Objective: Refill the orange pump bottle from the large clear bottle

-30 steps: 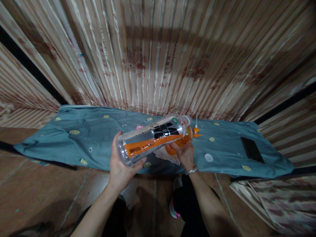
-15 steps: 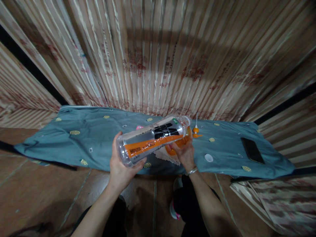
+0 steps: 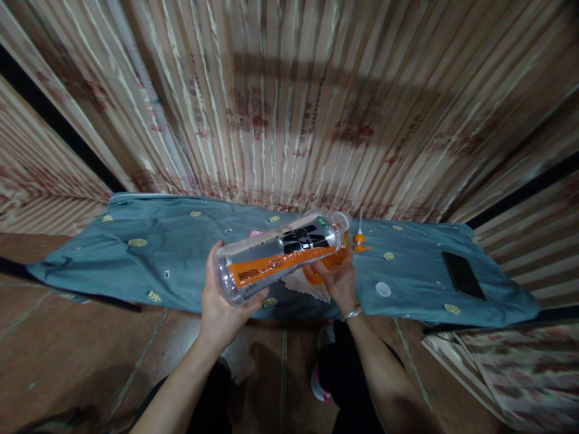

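My left hand [image 3: 228, 313] is wrapped round the base of a large clear plastic bottle [image 3: 266, 247] with an orange and black label. The bottle is tilted, its neck pointing right and its mouth over a smaller orange bottle [image 3: 337, 259]. My right hand [image 3: 339, 280], with a bracelet at the wrist, grips that orange bottle, which is partly hidden by the fingers and the clear bottle. Whether liquid is flowing cannot be made out. An orange pump head [image 3: 360, 241] with a thin tube lies just right of the bottles.
A blue-green cloth [image 3: 181, 247] with yellow pineapple prints covers the narrow table. On it are a white round cap [image 3: 383, 289], a black phone [image 3: 463, 275], a white scalloped cloth or paper [image 3: 305, 286] and a small pink item [image 3: 256, 233]. Striped curtains [image 3: 289, 108] hang behind.
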`<state>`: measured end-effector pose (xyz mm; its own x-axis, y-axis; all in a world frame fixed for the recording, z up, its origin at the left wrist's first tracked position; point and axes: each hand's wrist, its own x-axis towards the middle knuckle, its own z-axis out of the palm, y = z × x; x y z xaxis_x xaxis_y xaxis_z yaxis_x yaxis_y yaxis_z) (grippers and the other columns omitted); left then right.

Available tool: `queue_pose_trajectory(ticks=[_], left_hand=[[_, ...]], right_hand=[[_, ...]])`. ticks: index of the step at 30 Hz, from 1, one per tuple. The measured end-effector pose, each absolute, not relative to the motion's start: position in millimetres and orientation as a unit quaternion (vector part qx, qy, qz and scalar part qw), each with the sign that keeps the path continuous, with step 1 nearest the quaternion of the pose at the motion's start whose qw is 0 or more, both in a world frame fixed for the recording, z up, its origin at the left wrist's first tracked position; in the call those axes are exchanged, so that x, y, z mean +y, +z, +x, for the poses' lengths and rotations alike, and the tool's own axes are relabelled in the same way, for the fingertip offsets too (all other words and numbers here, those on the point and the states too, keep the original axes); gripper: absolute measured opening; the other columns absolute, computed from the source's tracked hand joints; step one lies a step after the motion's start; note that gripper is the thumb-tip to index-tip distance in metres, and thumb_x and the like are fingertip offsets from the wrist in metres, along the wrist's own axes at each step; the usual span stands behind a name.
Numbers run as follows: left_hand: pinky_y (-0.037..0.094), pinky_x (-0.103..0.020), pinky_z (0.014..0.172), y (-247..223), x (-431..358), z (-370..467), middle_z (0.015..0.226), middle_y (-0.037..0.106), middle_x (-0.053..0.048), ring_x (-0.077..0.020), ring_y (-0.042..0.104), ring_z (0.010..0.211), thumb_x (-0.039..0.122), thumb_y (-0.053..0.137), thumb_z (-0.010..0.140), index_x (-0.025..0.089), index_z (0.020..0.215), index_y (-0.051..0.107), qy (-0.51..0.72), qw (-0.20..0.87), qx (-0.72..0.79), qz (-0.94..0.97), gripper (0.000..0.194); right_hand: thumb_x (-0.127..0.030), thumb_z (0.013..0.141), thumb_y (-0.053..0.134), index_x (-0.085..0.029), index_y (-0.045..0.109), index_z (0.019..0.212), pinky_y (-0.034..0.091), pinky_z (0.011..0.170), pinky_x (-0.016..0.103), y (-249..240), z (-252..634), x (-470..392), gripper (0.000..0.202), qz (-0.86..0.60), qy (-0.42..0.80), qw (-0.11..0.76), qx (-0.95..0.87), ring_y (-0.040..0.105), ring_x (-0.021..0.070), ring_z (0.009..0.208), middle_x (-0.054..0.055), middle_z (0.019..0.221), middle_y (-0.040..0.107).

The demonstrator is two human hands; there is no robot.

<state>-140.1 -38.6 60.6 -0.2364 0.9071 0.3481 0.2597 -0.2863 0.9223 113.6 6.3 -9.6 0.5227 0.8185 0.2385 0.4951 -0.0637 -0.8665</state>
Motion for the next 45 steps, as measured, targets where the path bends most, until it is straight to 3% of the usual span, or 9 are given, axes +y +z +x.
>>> queue_pose_trajectory(ticks=[10, 17, 26, 45], left_hand=[[0.067, -0.038, 0.083, 62.0, -37.9, -138.9, 0.105, 0.073, -0.004, -0.0233, 0.077, 0.089, 0.041, 0.092, 0.056, 0.017, 0.151, 0.039, 0.591, 0.287, 0.522, 0.544, 0.112], [0.067, -0.038, 0.083, 63.6, -38.4, -139.7, 0.104, 0.073, -0.003, -0.0228, 0.076, 0.087, 0.040, 0.092, 0.056, 0.018, 0.150, 0.041, 0.587, 0.271, 0.526, 0.552, 0.109], [0.068, -0.041, 0.084, 61.0, -38.1, -138.8, 0.105, 0.073, -0.003, -0.0244, 0.077, 0.089, 0.043, 0.094, 0.053, 0.021, 0.150, 0.041, 0.600, 0.292, 0.517, 0.536, 0.112], [0.068, -0.038, 0.082, 67.8, -39.2, -136.4, 0.103, 0.074, -0.002, -0.0226, 0.077, 0.086, 0.036, 0.090, 0.055, 0.018, 0.146, 0.043, 0.598, 0.269, 0.519, 0.548, 0.104]], right_hand=[[-0.067, 0.068, 0.077, -0.022, 0.055, 0.124, 0.061, 0.085, 0.050, -5.7, 112.7, 4.6, 0.074, -0.708, 0.158, 0.511, -0.461, 0.077, 0.0361, 0.100, 0.012, 0.110, 0.079], [-0.070, 0.065, 0.078, -0.022, 0.054, 0.120, 0.061, 0.087, 0.053, -7.4, 113.8, 7.4, 0.077, -0.710, 0.151, 0.508, -0.463, 0.077, 0.0387, 0.102, 0.017, 0.111, 0.079], [-0.063, 0.066, 0.077, -0.019, 0.055, 0.122, 0.059, 0.090, 0.049, -3.1, 111.5, 6.1, 0.074, -0.715, 0.166, 0.502, -0.457, 0.076, 0.0400, 0.110, 0.017, 0.113, 0.077], [-0.069, 0.067, 0.075, -0.022, 0.054, 0.120, 0.059, 0.084, 0.047, -7.8, 113.8, 7.1, 0.074, -0.710, 0.159, 0.504, -0.465, 0.076, 0.0385, 0.106, 0.014, 0.112, 0.077]])
